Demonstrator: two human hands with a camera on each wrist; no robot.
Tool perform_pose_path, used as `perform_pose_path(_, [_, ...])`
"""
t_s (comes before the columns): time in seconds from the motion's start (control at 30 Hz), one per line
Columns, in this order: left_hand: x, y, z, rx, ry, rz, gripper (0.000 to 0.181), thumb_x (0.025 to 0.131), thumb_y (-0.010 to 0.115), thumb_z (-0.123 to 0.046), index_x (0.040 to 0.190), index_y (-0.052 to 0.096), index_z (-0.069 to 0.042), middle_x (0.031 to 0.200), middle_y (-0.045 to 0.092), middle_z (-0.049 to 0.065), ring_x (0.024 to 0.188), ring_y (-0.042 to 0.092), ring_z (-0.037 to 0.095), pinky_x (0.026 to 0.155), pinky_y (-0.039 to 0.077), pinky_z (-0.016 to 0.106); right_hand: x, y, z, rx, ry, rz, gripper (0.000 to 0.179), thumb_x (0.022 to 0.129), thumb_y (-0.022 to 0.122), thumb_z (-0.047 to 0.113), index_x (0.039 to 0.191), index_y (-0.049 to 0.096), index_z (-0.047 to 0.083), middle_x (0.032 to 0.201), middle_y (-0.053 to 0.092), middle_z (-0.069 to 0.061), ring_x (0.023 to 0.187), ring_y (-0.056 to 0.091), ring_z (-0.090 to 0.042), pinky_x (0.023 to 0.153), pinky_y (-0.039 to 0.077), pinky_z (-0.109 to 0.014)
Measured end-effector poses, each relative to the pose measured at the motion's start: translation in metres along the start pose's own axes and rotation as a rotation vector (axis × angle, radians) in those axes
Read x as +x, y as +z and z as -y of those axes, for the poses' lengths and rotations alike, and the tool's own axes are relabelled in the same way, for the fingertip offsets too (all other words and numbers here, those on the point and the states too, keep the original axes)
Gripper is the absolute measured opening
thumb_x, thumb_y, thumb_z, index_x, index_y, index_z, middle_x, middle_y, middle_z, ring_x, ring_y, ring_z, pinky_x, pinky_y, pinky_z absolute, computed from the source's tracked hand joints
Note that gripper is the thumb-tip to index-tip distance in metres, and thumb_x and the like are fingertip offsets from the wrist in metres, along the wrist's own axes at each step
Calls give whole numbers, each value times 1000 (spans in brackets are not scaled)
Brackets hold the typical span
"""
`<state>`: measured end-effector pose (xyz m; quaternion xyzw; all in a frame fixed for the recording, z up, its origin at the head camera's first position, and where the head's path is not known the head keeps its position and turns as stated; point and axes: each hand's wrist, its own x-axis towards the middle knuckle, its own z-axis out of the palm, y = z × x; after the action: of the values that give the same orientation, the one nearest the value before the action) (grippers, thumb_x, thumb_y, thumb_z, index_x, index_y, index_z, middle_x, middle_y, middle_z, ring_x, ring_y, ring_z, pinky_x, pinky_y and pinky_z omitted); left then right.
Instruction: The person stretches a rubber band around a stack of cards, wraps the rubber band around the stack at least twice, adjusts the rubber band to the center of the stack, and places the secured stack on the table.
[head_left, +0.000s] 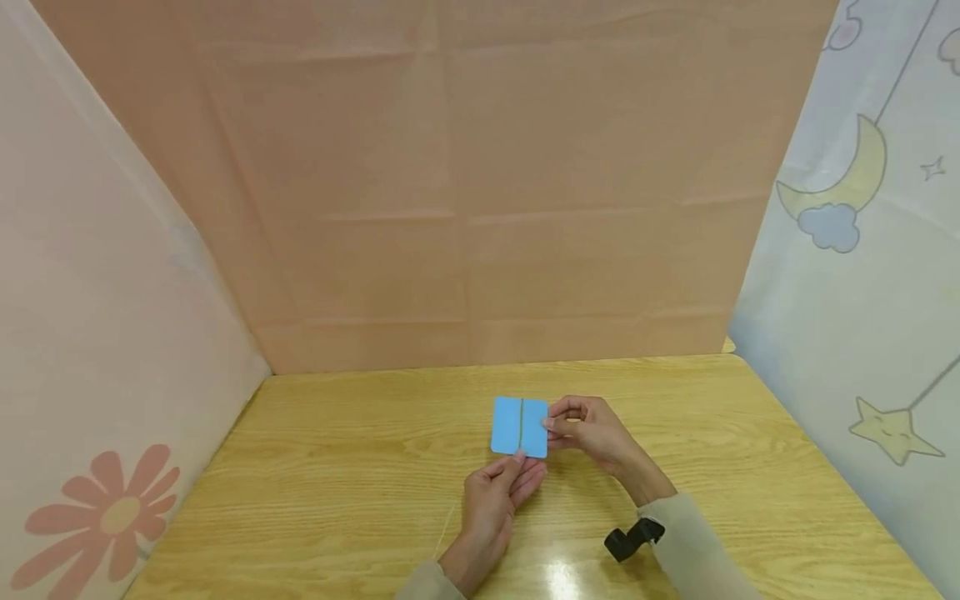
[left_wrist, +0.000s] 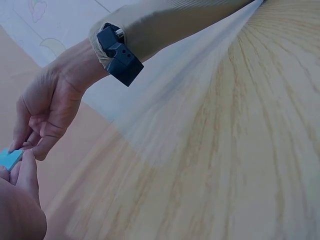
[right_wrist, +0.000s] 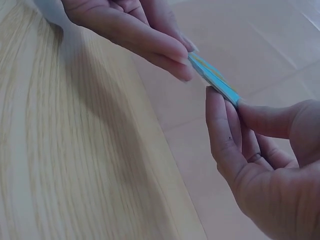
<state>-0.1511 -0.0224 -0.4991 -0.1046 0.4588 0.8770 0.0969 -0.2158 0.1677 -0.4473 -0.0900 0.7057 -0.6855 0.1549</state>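
A thin, square blue stack of cards (head_left: 506,427) with rounded corners has a yellowish rubber band (head_left: 522,423) running down its middle. Both hands hold it raised over the table. My left hand (head_left: 489,503) pinches the near edge, thumb on top by the end of the band and fingers beneath. On the right edge, my right hand (head_left: 600,437) grips with its thumb on the face and fingers behind. Seen edge-on in the right wrist view, the stack (right_wrist: 215,80) looks layered and tilts between the two sets of fingertips. Only a corner of it shows in the left wrist view.
A wood-grain table (head_left: 337,467) lies below. An orange-brown cloth (head_left: 465,183) hangs behind it, with patterned cloths at the left (head_left: 112,333) and right (head_left: 847,317). A black wrist device (head_left: 633,537) sits on the right cuff. A thin pale thread (head_left: 446,529) shows near the left wrist.
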Motion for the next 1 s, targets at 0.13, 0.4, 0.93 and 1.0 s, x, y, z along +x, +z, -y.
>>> perform_pose_path(0.13, [-1, -2, -1, -2, -5, 0, 31, 104, 65, -9, 125, 66, 14, 104, 80, 17, 103, 79, 25, 98, 63, 35, 0, 0, 0, 1, -1, 3, 20, 101, 70, 7, 111, 62, -8, 96, 67, -4, 84, 73, -18, 86, 68, -39])
perform_pose_path(0.4, [-1, -7, -3, 6, -22, 10, 33, 102, 69, -11, 125, 67, 13, 103, 80, 15, 101, 80, 23, 98, 63, 34, -2, -2, -1, -17, 2, -15, 22, 101, 71, 8, 112, 62, -10, 94, 68, -4, 82, 73, -17, 83, 68, -38])
perform_pose_path(0.93, [0, -6, -4, 19, -41, 25, 29, 102, 69, -12, 121, 70, 11, 104, 80, 14, 101, 80, 23, 98, 63, 35, -4, -6, -1, 3, 25, -20, 25, 101, 70, 10, 115, 63, -10, 91, 73, 0, 82, 75, -14, 81, 68, -32])
perform_pose_path(1.0, [1, -10, -9, 37, -36, 29, 29, 102, 70, -14, 120, 70, 10, 104, 80, 14, 101, 80, 23, 97, 64, 35, -4, -6, -1, 4, 28, -17, 26, 101, 70, 10, 115, 63, -10, 91, 73, 0, 83, 75, -14, 82, 68, -33])
